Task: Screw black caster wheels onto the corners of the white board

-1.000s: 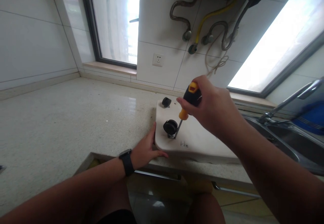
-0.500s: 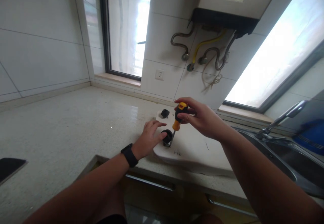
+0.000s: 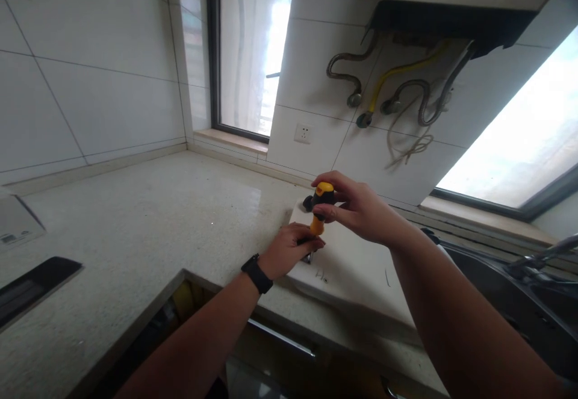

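Observation:
My right hand [image 3: 345, 206] is wrapped round the yellow-and-black handle of a screwdriver [image 3: 318, 224], which points down. Just below the handle, the thumb and fingers of my left hand [image 3: 293, 247] come together around the shaft. The screwdriver's tip is hidden behind them. Beneath the left hand a bit of metal bracket [image 3: 307, 259] shows, and the black caster wheel there is covered. Another black caster [image 3: 307, 203] stands farther back. Both are on a white panel [image 3: 356, 272] with handwritten marks, lying on the counter.
The pale stone counter [image 3: 149, 218] has a cut-out [image 3: 180, 296] at its front. A dark flat object [image 3: 40, 284] and a white box [image 3: 18, 218] lie at left. To the right is a steel sink [image 3: 492, 290] with a tap [image 3: 537, 260]. Hoses [image 3: 383, 80] hang from a wall heater [image 3: 451, 20].
My left hand has left the side of the near caster and closed in at the screwdriver's shaft. The screwdriver stands more upright. The camera view has shifted left.

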A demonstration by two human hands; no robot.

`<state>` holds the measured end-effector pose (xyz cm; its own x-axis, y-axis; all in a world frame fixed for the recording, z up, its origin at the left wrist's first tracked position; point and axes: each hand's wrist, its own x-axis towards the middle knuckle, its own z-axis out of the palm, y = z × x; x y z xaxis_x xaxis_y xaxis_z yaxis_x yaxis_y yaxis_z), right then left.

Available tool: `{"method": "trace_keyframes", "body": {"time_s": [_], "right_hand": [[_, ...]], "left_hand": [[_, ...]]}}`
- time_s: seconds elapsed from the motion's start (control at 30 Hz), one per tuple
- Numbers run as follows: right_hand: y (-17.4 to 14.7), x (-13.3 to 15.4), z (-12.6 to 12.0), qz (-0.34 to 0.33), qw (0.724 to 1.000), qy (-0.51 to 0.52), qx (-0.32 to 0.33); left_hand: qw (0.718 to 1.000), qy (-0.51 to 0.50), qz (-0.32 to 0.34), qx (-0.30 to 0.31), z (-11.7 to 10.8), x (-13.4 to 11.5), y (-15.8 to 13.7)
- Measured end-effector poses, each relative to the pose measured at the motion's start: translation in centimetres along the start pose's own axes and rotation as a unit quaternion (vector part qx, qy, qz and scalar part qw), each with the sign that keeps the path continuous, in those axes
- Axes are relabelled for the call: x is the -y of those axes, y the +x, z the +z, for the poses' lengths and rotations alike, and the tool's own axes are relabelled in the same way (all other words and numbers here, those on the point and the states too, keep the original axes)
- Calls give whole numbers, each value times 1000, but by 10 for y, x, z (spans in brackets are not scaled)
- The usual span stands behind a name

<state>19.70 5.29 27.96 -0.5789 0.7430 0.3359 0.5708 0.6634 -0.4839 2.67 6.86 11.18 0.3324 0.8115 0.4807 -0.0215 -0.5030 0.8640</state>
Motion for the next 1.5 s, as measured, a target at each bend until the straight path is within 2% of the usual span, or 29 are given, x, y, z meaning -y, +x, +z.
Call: {"method": "trace_keyframes", "body": {"time_s": [0.13,0.27,0.5,0.6,0.7,0.83,0.9,1.03,1.13,1.27,1.4,1.5], "right_hand": [[15,-14,-13,-27,995,37,83],[33,-29,-24,-34,977,119,174],[52,-52,-37,-55,959,167,224],[54,-53,-38,-87,965,126,213],[56,-52,-34,-116,977,63,166],[58,-47,-25,-81,993,-36,75],[59,-45,-24,-70,993,-81,51],[52,-41,-29,-71,987,-129,59],[42,-41,-41,-74,987,-126,67],[28,-45,-59,-46,990,-112,74],[26,-51,-71,-25,985,-126,119],[31,-48,-69,-23,977,-136,162]], "left_hand": [[999,-37,-27,21,-5,10,13],[997,-57,-32,39,-10,19,24],[997,-37,-43,56,-12,23,35],[997,-33,-37,65,-12,26,35],[997,-24,-29,63,-12,27,34],[998,4,-5,56,-12,23,34],[998,17,4,54,-11,21,34],[996,52,42,60,-10,14,37],[991,94,65,74,-9,5,40],[984,127,93,85,-7,-1,44],[979,143,112,90,-5,2,43],[979,145,103,94,-7,8,39]]}}
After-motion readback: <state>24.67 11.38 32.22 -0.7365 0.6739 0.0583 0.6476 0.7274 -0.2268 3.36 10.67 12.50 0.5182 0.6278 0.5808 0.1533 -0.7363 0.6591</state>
